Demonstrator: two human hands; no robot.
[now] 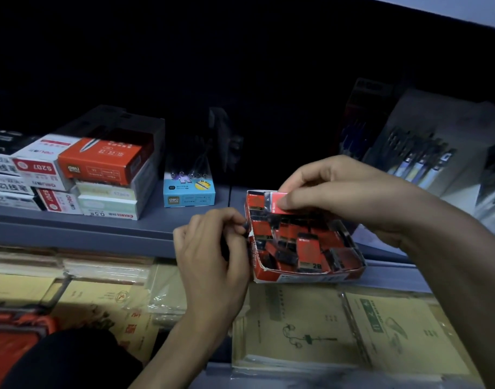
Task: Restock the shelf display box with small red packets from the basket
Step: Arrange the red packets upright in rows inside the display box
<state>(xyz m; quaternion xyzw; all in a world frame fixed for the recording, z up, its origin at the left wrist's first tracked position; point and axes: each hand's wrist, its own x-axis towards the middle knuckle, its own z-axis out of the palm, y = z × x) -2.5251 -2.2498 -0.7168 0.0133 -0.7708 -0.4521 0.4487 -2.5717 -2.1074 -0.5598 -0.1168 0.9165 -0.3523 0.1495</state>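
First: Nearest the lens, bottom left, is a dark cloth shape (72, 360), sleeve or knee I cannot tell. Beside it shows a corner of an orange-red basket (13, 341). Where are the hands?

Second: Both are at the display box (308, 276), which sits on the grey shelf (100, 231) with its front end overhanging the lip. The right hand (339, 189) is over the box's far end. Its thumb and bent fingers pinch one red packet (277, 205) by the edge, just above the back wall.

First: And the left?

Second: The left hand (209, 256) is against the box's left wall, fingers curled tight. Thumb and forefinger nip a small dark item (244, 227) right at that wall's torn rim. Whether it is a packet I cannot tell in this dim light.

First: What is in the box?

Second: Loose packets (308, 248), red and black, lie jumbled at all angles, some flat, some on edge.

First: And round about?

Second: A light blue box (188, 192) stands left of the display box, apart from it. Further left is a stack of stationery cartons (100, 178) with an orange one on top. Pens (420, 158) stand in a display at the right. Below the shelf lie brown-covered notebooks (296, 327) in clear wrap.
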